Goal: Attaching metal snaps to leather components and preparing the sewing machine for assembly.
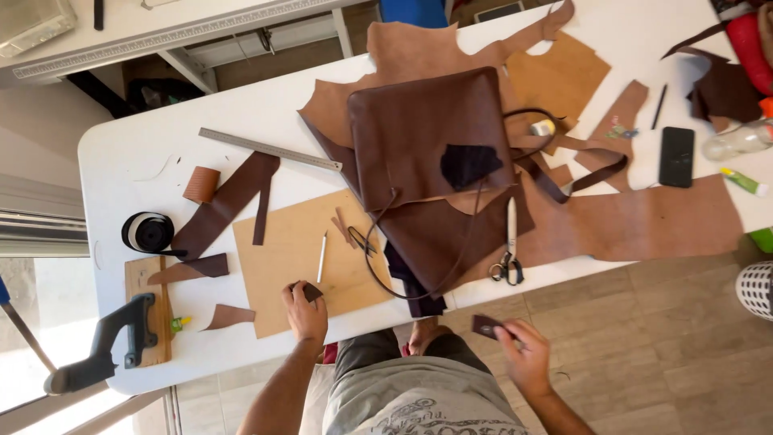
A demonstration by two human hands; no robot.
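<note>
Looking down from the head camera, single view: the person stands at the near edge of a white table (121, 161) covered in leatherwork. The left hand (306, 312) rests on a tan board (290, 242), fingers closed around a small dark leather scrap (312, 291) pressed against it. The right hand (525, 354) is off the table edge, over the floor, pinching a small dark leather piece (486, 325) between thumb and fingers.

Both bits look thin, light and floppy, probably slightly grippy rather than slick. My guess is they handle best with an edge pinch, or flat under the fingertips when on the board. Not fragile.

A pen or awl (322, 256) lies on the board just beyond the left hand. Scissors (509, 256) lie near the table edge, apart from the right hand. A brown leather bag (427, 137) with thin cords sits mid-table on larger hides. A metal ruler (270, 150) lies to the left, plus a dark strap (229, 201), a small leather roll (201, 184) and a black tape coil (149, 233). A black punch tool (121, 334) sits on a wood block at the near left corner. A black phone (676, 157) lies far right.
</note>
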